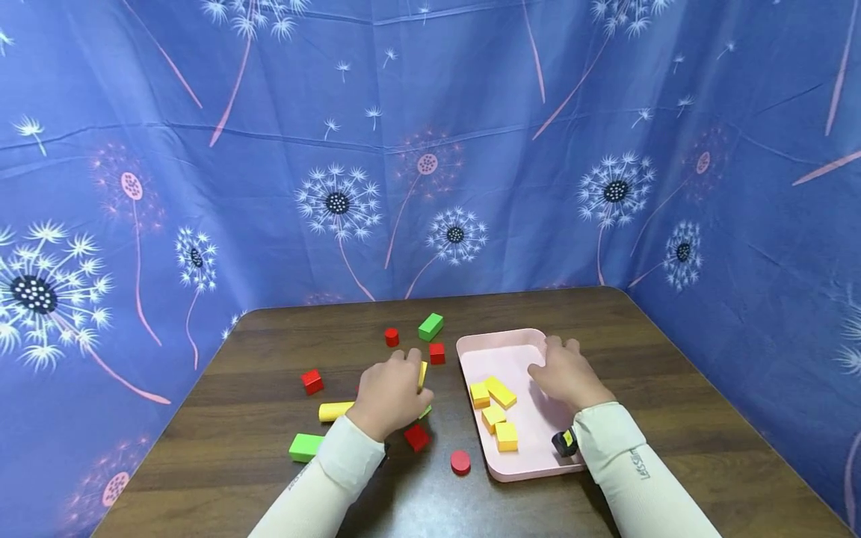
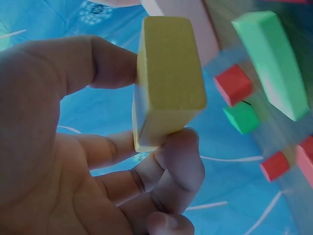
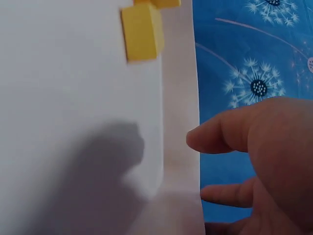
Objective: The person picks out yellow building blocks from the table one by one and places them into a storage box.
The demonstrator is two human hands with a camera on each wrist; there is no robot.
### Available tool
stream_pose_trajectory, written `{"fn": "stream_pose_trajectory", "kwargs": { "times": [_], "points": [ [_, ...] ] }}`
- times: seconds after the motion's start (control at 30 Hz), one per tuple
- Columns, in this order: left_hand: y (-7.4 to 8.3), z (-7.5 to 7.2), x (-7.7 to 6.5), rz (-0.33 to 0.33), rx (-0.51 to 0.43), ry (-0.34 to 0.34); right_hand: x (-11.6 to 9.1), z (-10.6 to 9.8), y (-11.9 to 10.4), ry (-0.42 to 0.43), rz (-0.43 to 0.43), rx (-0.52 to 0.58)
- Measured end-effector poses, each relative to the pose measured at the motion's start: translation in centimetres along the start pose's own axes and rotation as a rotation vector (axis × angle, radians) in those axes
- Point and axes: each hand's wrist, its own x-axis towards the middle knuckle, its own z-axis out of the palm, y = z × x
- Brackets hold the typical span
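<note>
My left hand (image 1: 390, 396) pinches a yellow rectangular block (image 2: 173, 68) between thumb and fingers, above the scattered blocks left of the tray. A pink tray (image 1: 494, 340) stands on the right half of the table. My right hand (image 1: 572, 377) is at its right rim; in the right wrist view the thumb overlaps the tray wall while the fingers pass behind the edge. Several yellow blocks (image 1: 507, 437) lie in the left part of the tray. Below the left hand are a yellow cylinder (image 1: 334, 412) and a red block (image 1: 417, 438), with a green piece mostly hidden.
Across the wooden table (image 1: 222, 448) lie a green block (image 1: 306, 447), another green block (image 1: 430, 326), a red cylinder (image 1: 392, 337), a red disc (image 1: 460, 462) and red cubes (image 1: 312, 382). A blue dandelion-print cloth (image 1: 269, 187) hangs behind the table and along its sides.
</note>
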Motion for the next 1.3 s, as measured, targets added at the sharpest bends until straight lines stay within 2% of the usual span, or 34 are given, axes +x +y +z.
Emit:
{"fn": "stream_pose_trajectory", "kwargs": {
  "times": [0.1,0.37,0.9,1.1,1.3],
  "points": [
    [0.9,-0.5,0.2,0.022,-0.012,0.005,0.1,-0.3,0.8,-0.022,0.044,-0.053],
    [2.5,-0.8,0.3,0.034,-0.027,-0.012,0.2,-0.3,2.7,-0.142,0.051,-0.159],
    [5.3,-0.3,0.7,0.064,-0.043,-0.025,0.3,0.5,2.5,-0.148,0.047,-0.233],
    [5.8,0.1,0.6,0.093,-0.081,-0.001,0.3,0.5,2.3,-0.153,0.060,-0.222],
    [6.2,0.2,0.6,0.160,-0.084,0.049,0.2,0.5,2.5,-0.159,0.078,-0.212]
  ]
}}
